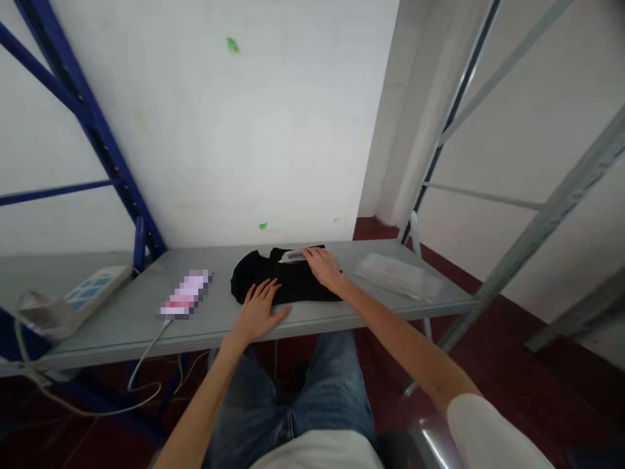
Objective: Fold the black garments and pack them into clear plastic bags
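Note:
A black cloth garment (305,284) lies folded on the grey shelf. My left hand (260,311) rests on its front left part, fingers spread, holding nothing. Toward the back of the cloth, my right hand (322,266) is closed on a small white and grey tool (291,256), which lies against the black fabric. The palm covers the tool's right end, and its exact kind is unclear.
A phone (188,293) with a white cable lies left on the shelf (219,324). Farther left is a white power strip (95,293). Clear plastic bags (398,275) lie to the right. Blue posts (105,140) and grey posts (551,221) flank the shelf.

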A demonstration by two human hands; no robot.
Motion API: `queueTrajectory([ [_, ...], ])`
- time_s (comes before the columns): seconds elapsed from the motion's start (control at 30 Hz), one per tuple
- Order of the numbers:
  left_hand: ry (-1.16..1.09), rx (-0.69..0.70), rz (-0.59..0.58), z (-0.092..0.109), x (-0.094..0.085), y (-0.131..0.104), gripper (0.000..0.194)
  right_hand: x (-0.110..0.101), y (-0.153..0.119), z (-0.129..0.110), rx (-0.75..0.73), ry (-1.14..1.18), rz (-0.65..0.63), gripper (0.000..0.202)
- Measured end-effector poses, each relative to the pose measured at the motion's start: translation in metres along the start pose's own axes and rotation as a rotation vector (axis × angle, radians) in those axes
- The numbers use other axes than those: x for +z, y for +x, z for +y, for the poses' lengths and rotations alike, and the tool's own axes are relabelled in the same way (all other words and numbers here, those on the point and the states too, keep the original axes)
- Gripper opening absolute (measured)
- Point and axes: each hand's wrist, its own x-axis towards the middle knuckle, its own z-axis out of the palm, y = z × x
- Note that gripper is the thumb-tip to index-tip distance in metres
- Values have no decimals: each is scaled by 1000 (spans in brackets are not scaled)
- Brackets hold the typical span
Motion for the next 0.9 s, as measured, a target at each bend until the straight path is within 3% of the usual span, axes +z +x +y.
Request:
queueTrajectory([
  [0.17,-4,-8,2,1,0,0,54,-14,8,68,115,-2,185,54],
  [0.27,2,-20,12,2,-1,1,51,-9,6,111,245,15,272,54],
  [0.4,10,-28,19,8,-7,-3,46,18,-5,143,379,109,134,56],
  [0.53,24,19,-14,12,-19,-6,48,45,-14,155,324,187,-36,55],
  [0.63,33,26,-23,2,-32,8,47,50,-13,162,308,203,-85,54],
  [0.8,79,-86,76,-47,-37,77,40,40,-1,147,287,155,-82,49],
  [0.9,47,-187,12,-74,-23,123,40,36,10,115,200,145,-67,48],
])
